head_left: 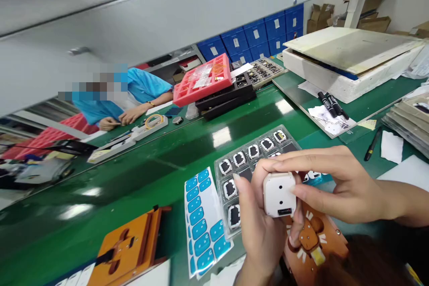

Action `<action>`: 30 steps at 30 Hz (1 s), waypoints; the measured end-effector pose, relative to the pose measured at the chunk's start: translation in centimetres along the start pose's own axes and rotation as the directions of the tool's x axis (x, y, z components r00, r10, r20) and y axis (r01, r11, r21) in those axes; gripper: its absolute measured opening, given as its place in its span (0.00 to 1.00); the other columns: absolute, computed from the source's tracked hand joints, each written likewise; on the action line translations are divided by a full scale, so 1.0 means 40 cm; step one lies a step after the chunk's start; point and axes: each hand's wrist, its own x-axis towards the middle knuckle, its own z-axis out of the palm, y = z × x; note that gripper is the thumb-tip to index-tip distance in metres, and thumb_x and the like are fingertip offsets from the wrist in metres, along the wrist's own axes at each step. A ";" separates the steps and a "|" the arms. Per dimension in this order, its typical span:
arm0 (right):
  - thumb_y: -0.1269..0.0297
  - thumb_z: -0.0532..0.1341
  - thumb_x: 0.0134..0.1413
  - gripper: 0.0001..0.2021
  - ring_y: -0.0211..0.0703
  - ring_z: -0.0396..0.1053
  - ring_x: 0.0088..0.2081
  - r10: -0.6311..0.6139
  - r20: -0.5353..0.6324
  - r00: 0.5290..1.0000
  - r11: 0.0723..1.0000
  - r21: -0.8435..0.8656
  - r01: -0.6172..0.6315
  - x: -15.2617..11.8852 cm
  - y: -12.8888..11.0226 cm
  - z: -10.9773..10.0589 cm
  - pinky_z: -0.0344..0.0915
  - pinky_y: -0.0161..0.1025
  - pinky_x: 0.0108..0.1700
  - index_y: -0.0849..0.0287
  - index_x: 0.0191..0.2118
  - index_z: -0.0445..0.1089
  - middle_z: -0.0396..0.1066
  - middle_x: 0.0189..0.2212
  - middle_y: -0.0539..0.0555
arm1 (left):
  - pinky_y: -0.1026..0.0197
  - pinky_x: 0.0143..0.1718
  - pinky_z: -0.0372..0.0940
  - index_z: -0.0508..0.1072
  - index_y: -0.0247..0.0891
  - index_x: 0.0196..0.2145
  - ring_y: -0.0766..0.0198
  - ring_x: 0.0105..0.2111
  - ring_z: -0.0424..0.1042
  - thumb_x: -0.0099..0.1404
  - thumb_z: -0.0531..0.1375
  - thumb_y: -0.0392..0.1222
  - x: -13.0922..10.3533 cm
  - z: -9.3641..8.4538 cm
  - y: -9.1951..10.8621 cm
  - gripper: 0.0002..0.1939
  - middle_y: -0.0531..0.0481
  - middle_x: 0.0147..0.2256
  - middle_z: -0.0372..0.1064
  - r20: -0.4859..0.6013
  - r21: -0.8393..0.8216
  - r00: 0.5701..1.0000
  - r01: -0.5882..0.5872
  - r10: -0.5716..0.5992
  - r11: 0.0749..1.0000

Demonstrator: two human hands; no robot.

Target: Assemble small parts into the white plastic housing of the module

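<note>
Both my hands hold a small white square housing [279, 193] with a dark slot on its lower edge. My left hand [259, 228] cups it from below and from the left. My right hand [330, 183] reaches in from the right, thumb and fingers pinching its top and side. Just behind it lies a clear plastic tray [250, 161] with several white-framed parts in its pockets. A sheet of blue stickers [203, 219] lies to the left of the tray. Under my hands sits an orange fixture [318, 241].
A second orange fixture [129, 246] stands at lower left on the green belt [134, 174]. Farther back are a red tray on black trays [204, 78], black markers [331, 105], a white foam box [348, 60] and blue bins [258, 38]. A person in blue [134, 98] works across the belt.
</note>
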 end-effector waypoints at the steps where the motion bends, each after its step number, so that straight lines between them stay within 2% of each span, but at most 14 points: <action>1: 0.73 0.61 0.63 0.16 0.42 0.71 0.53 0.007 0.003 1.000 1.000 0.004 -0.007 0.001 0.001 -0.001 0.72 0.34 0.51 0.59 0.56 0.70 0.71 0.53 0.54 | 0.72 0.11 0.55 0.71 0.38 0.40 0.72 0.16 0.62 0.65 0.53 0.68 0.000 0.001 0.000 0.28 0.53 0.24 0.67 -0.009 0.008 1.000 0.003 -0.003 1.000; 3: 0.74 0.63 0.61 0.15 0.40 0.72 0.51 0.013 -0.002 1.000 1.000 0.029 -0.013 0.002 0.005 -0.005 0.73 0.32 0.48 0.60 0.53 0.71 0.72 0.52 0.55 | 0.71 0.11 0.54 0.71 0.38 0.38 0.71 0.16 0.61 0.64 0.54 0.69 0.001 0.004 -0.002 0.28 0.53 0.24 0.67 -0.024 0.044 1.000 0.011 -0.010 0.999; 7: 0.75 0.65 0.59 0.09 0.37 0.74 0.49 -0.002 -0.042 0.999 0.997 0.071 0.005 0.005 0.013 -0.009 0.70 0.30 0.53 0.62 0.45 0.74 0.76 0.45 0.55 | 0.70 0.13 0.53 0.69 0.39 0.36 0.71 0.14 0.58 0.64 0.50 0.71 0.000 0.005 -0.009 0.30 0.54 0.18 0.63 -0.016 0.130 1.000 0.007 -0.005 0.991; 12: 0.76 0.66 0.58 0.05 0.33 0.75 0.45 -0.010 -0.067 0.998 0.997 0.079 0.015 0.006 0.020 -0.004 0.70 0.26 0.47 0.62 0.40 0.73 0.77 0.41 0.53 | 0.69 0.14 0.50 0.69 0.39 0.37 0.71 0.14 0.55 0.64 0.48 0.73 -0.001 0.000 -0.009 0.32 0.56 0.15 0.58 0.010 0.187 1.000 -0.020 0.018 0.982; 19: 0.73 0.66 0.59 0.03 0.36 0.75 0.40 0.013 -0.071 0.997 0.998 0.065 -0.008 0.010 0.025 -0.002 0.71 0.33 0.42 0.60 0.37 0.71 0.77 0.38 0.54 | 0.69 0.15 0.52 0.68 0.39 0.37 0.65 0.21 0.66 0.61 0.49 0.75 0.003 -0.005 -0.010 0.34 0.54 0.18 0.59 -0.004 0.234 1.000 0.010 -0.010 0.972; 22: 0.71 0.65 0.60 0.04 0.36 0.73 0.35 0.008 -0.079 0.997 1.000 0.014 -0.007 0.010 0.029 -0.001 0.69 0.33 0.38 0.60 0.34 0.69 0.76 0.36 0.54 | 0.69 0.16 0.55 0.68 0.40 0.39 0.65 0.22 0.66 0.60 0.48 0.76 0.005 -0.007 -0.012 0.35 0.54 0.21 0.61 0.004 0.217 0.998 0.064 -0.067 0.974; 25: 0.69 0.62 0.64 0.05 0.37 0.72 0.33 -0.033 -0.087 0.996 0.995 -0.092 0.025 0.004 0.034 0.006 0.68 0.34 0.35 0.58 0.34 0.67 0.75 0.33 0.52 | 0.71 0.14 0.52 0.66 0.39 0.41 0.69 0.18 0.62 0.64 0.47 0.73 0.009 -0.013 -0.004 0.32 0.55 0.21 0.61 0.066 0.171 0.987 0.132 -0.145 0.976; 30: 0.66 0.58 0.66 0.07 0.42 0.73 0.35 -0.078 -0.061 0.995 0.939 -0.341 0.053 -0.008 0.040 0.015 0.67 0.37 0.34 0.57 0.34 0.65 0.74 0.32 0.54 | 0.75 0.13 0.53 0.65 0.39 0.46 0.72 0.15 0.55 0.68 0.44 0.70 0.019 -0.023 0.016 0.32 0.57 0.19 0.59 0.184 0.159 0.942 0.253 -0.281 0.954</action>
